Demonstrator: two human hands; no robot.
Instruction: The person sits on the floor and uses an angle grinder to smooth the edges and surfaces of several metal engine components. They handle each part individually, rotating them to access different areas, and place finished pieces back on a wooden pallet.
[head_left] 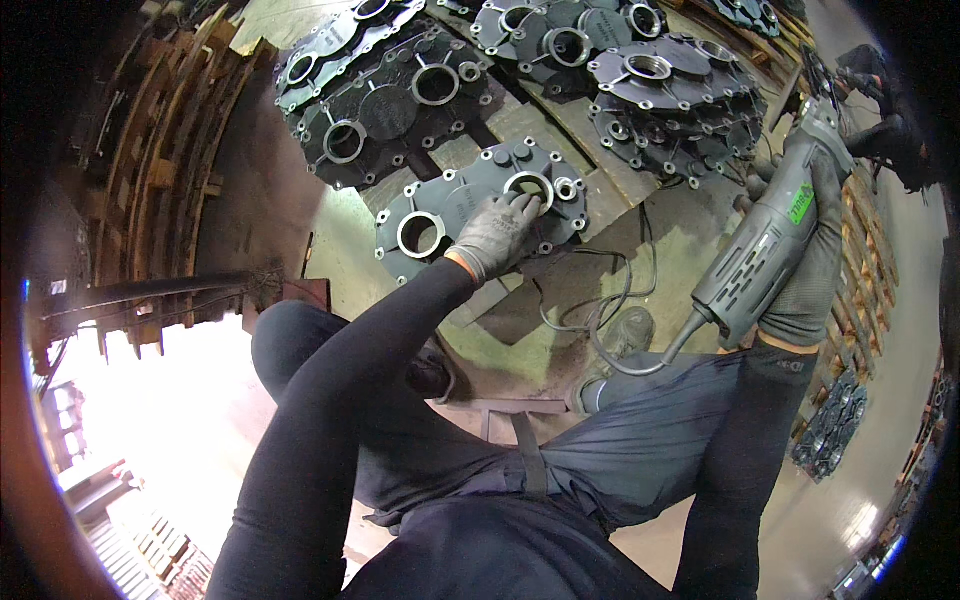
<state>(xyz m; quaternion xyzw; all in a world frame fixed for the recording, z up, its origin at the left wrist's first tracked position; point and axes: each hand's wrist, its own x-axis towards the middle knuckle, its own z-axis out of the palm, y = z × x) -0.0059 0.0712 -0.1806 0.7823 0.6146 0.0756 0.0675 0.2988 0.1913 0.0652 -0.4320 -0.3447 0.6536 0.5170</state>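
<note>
A grey cast metal housing cover (458, 196) lies in front of me, with two large round bores and bolt lugs around its edge. My left hand (495, 235), in a grey glove, is closed on the rim of its right bore, fingers hooked into the hole. On the right, my gloved right hand (818, 250) grips a grey corded angle grinder (757, 255) along its body. The grinder is tilted with its head up and away from me, apart from the cover. Its disc is hard to make out against the background.
Stacked housing covers stand at far left (387, 112) and far right (675, 88). The grinder's black cord (615, 300) loops on the floor near my shoe (630, 330). Wooden pallets (150, 170) are stacked at left. More dark covers (832, 425) lie at right.
</note>
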